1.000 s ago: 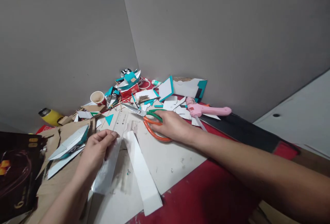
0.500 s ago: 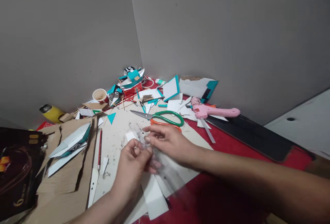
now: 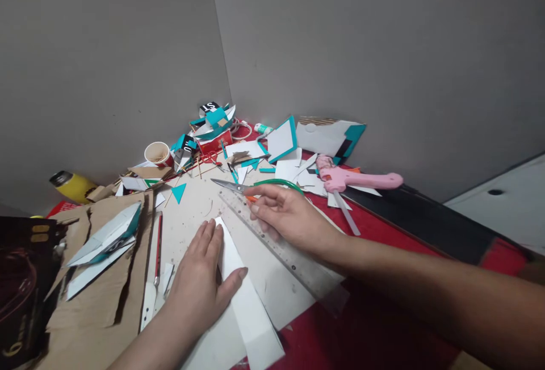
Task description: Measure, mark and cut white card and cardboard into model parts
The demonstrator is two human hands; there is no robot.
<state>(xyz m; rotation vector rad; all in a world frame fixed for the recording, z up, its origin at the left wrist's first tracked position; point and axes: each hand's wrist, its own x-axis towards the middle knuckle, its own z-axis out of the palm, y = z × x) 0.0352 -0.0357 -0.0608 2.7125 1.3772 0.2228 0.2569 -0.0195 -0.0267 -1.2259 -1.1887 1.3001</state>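
My left hand lies flat, fingers spread, pressing down on one long white paper strip that runs toward me across the pale sheet on the counter; the thumb rests on the strip, so this grip is wide and holds nothing between the fingers. My right hand rests on one clear ruler, which lies at a slant just beside the strip on its right; the fingertips press its far end flat, a loose grip that bears down without closing around it.

Counted: one pair of scissors with green and orange loops, mostly hidden behind my right hand; one pink glue gun near the wall; one red pencil left of my left hand; one paper cup; one yellow bottle lying on its side; one torn brown cardboard sheet carrying a folded white and teal piece.

The heap of teal and white offcuts in the corner is too tangled to count. A dark printed board is cut off at the left edge, and a black strip runs under my right forearm. The near end of the paper strip leaves the picture at the bottom.
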